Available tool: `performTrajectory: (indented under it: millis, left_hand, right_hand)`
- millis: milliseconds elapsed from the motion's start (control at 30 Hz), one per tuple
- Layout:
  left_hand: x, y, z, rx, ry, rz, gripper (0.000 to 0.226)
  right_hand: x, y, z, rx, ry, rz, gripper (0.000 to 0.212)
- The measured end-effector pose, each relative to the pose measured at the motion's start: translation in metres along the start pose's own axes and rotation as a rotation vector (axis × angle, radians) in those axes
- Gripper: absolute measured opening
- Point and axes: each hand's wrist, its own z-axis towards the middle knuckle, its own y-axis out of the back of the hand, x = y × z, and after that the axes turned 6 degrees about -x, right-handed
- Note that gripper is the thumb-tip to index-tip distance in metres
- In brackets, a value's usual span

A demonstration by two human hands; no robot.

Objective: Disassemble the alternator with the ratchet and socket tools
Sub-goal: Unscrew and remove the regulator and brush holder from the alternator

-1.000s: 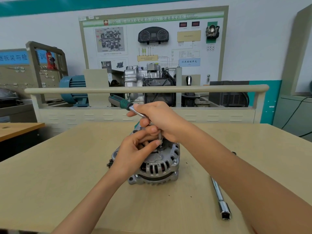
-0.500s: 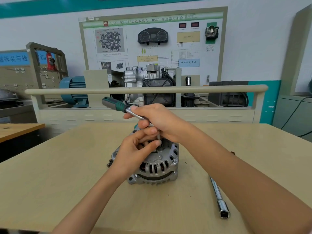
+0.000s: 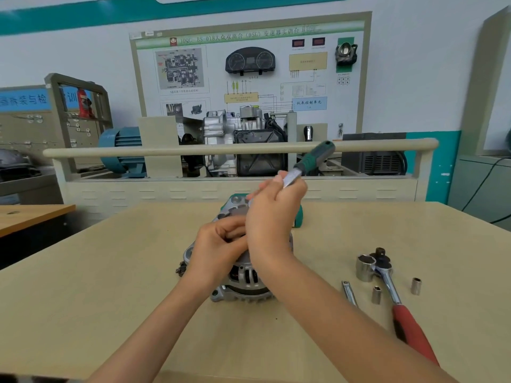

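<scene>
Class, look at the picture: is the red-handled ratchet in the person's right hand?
No. The red-handled ratchet lies on the table, while the right hand grips a green-handled ratchet.

Bright, even indoor light, soft faint shadows under the alternator (image 3: pixel 243 280) and tools, motion blur on the raised ratchet handle (image 3: pixel 313 158), wide-angle bending at the edges, far wall slightly soft.

Silver alternator (image 3: pixel 243 283) sat upright on table (image 3: pixel 110 299), vented housing facing camera, top hidden behind hands. Green-handled ratchet (image 3: pixel 313 158) angled up to right above it, gripped by right hand (image 3: pixel 272 214). Red-handled ratchet (image 3: pixel 398 305), large socket (image 3: pixel 365 268), two small sockets (image 3: pixel 376 295) lay on table at right.
</scene>
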Motion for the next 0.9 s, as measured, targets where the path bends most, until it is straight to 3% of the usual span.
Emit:
performTrajectory:
  millis: [100,233,400,500,567,633,667,733,800,833,900]
  left_hand:
    - [0.003,0.001,0.003,-0.003,0.029,-0.014,0.037]
    - [0.005,0.001,0.003,0.041,0.048,0.004,0.029]
    - [0.007,0.004,0.007,0.047,0.134,-0.035,0.013]
    - [0.007,0.004,0.007,0.0,0.121,-0.008,0.028]
    - [0.005,0.004,0.007,-0.032,0.095,0.019,0.03]
    - [0.005,0.002,0.007,-0.036,0.113,-0.011,0.023]
    - [0.003,0.002,0.006,-0.018,0.12,-0.013,0.025]
    - [0.004,0.001,0.004,-0.007,0.086,0.025,0.048]
    - [0.005,0.002,0.003,0.0,0.028,0.063,0.057]
    - [0.005,0.001,0.003,0.007,0.006,0.074,0.056]
    - [0.006,0.002,0.004,0.024,-0.014,0.067,0.052]
  right_hand:
    - [0.009,-0.002,0.012,0.107,-0.202,0.045,0.015]
    - [0.012,-0.011,0.026,0.459,-0.33,-0.169,0.015]
    - [0.02,-0.018,0.044,0.915,-0.406,-0.51,0.031]
    - [0.031,-0.017,0.051,1.322,-0.559,-0.655,0.03]
    - [0.033,-0.013,0.052,1.407,-0.571,-0.644,0.028]
    - [0.028,-0.01,0.048,1.247,-0.495,-0.548,0.025]
    - [0.022,-0.009,0.041,1.054,-0.378,-0.476,0.026]
    - [0.004,-0.007,0.021,0.502,-0.049,-0.313,0.029]
    - [-0.007,-0.006,0.006,0.052,0.096,-0.092,0.027]
    - [-0.007,-0.007,0.004,-0.012,0.07,-0.023,0.026]
    - [-0.003,-0.006,0.013,0.089,-0.045,-0.027,0.027]
